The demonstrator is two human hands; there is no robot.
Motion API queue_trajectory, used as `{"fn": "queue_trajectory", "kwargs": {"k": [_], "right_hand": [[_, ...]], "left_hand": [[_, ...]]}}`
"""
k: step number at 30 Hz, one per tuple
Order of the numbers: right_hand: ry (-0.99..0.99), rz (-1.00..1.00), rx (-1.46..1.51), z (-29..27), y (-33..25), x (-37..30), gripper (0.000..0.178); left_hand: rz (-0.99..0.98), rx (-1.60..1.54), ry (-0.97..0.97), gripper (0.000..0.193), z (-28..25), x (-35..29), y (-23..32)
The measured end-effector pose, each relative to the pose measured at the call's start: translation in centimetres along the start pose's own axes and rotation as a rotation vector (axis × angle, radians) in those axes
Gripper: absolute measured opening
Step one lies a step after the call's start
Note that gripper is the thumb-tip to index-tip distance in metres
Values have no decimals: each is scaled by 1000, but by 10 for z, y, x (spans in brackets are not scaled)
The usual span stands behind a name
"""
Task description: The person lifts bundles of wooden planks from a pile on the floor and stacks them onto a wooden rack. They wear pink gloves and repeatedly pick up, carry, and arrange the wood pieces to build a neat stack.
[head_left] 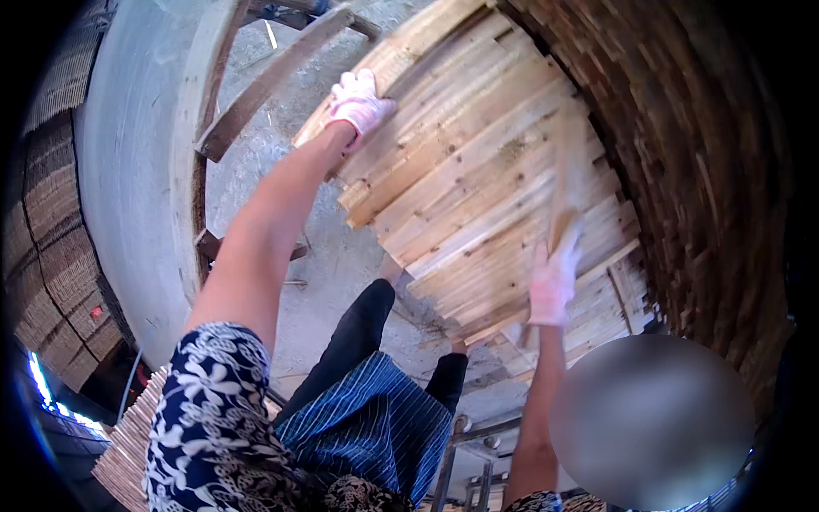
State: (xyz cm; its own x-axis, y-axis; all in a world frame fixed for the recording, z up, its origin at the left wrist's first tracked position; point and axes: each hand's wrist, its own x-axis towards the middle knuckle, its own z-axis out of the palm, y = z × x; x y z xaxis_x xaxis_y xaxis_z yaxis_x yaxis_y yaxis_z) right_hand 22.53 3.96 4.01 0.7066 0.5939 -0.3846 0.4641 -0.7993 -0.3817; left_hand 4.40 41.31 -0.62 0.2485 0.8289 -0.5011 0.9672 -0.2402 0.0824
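Hands [361,104] reach forward, well apart, over wooden planks [478,175].

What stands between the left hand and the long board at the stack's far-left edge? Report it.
Nothing visible: the gloved left hand appears to rest directly on that long board. The right hand, blurred, is off to the right over the other boards, not in between.

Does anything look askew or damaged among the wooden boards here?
Yes, mildly: the pale, narrow wooden boards have uneven lower-left ends, some jutting farther than their neighbours, so that edge looks stepped rather than straight. I see no clear damage.
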Motion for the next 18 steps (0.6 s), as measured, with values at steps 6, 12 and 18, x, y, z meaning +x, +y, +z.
{"fn": "queue_trajectory", "kwargs": {"k": [6, 12, 18], "right_hand": [[-211, -228, -284, -39, -145, 160, 73], [-78, -194, -511, 24, -146, 246, 79], [-72, -375, -436, 39, -141, 262, 74]], "left_hand": [[89, -399, -162, 71, -14, -46, -54], [-228, -1390, -743, 90, 19, -176, -123], [-897, -1697, -692, 41, 118, -293, -204]]}}
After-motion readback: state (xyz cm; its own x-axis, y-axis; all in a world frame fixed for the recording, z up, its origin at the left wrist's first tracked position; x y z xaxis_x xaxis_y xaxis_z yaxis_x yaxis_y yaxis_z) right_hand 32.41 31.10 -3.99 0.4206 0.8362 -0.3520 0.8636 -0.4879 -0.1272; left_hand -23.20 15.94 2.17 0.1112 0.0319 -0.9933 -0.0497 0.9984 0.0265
